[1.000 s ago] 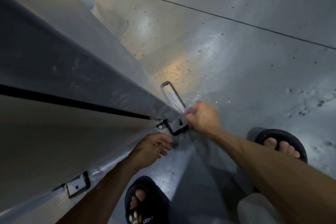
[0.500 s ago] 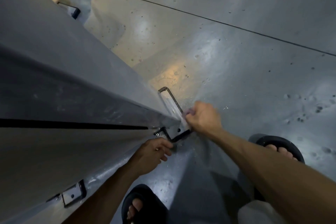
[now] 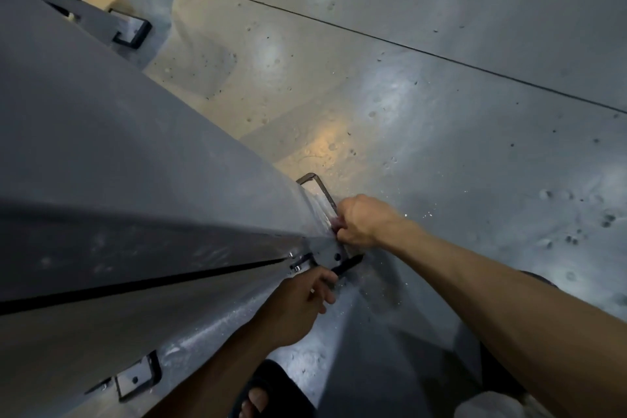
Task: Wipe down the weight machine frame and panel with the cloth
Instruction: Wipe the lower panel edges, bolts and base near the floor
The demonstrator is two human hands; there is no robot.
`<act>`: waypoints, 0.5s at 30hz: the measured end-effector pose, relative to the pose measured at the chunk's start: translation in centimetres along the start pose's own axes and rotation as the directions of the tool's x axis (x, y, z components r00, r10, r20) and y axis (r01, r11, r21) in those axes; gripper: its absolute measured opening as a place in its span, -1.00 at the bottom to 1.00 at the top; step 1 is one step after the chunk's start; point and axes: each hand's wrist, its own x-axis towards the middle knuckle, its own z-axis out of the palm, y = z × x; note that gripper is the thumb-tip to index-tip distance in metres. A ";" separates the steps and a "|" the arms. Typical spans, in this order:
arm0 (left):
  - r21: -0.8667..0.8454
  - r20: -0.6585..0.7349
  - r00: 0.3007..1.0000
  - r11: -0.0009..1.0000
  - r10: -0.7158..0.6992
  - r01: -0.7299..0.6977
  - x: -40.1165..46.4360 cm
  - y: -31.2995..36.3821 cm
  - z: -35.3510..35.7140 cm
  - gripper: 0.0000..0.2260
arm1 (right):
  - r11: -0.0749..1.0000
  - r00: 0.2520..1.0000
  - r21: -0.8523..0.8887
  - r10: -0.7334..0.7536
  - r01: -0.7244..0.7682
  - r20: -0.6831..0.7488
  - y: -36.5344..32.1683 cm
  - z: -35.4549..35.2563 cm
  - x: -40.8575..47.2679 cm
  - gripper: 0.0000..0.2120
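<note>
While the view has tilted so the sandal [image 3: 261, 394] nearly leaves the frame, the left hand [image 3: 298, 305] is kept loosely curled beside the base bracket [image 3: 330, 256], nothing seen held. Beyond it, the cloth [image 3: 336, 223], mostly hidden, is still gripped by the right hand [image 3: 364, 222], now pushed slightly further up the frame [image 3: 152, 163] foot. Low wiping seems to be in progress.

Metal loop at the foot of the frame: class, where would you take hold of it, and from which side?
Probably grip the metal loop by its far end, from the open floor side: that end juts clear of the frame, leaving room for fingers to hook around. The right hand, holding the cloth, crowds its near end.
</note>
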 end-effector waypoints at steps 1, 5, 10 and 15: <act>0.016 -0.005 1.000 1.000 0.005 -0.005 0.0 0.1 0.0 -0.63 | 1.000 1.000 -0.014 0.004 -0.003 0.029 -0.1 -0.1 0.4 -0.79; 0.093 -0.037 0.999 0.995 0.035 -0.031 0.3 0.7 0.1 -0.58 | 0.996 0.999 0.085 0.032 -0.030 -0.016 -0.5 -1.0 2.6 -0.63; 0.102 -0.015 1.000 0.995 0.023 -0.022 0.3 1.4 0.3 -0.48 | 0.896 0.979 0.443 0.111 -0.024 -0.172 -2.1 -2.6 5.2 -0.78; 0.061 -0.014 1.000 0.998 0.001 0.000 0.6 1.0 0.3 -0.49 | 0.797 0.909 0.603 0.231 0.028 -0.348 -0.8 -4.3 5.3 -0.83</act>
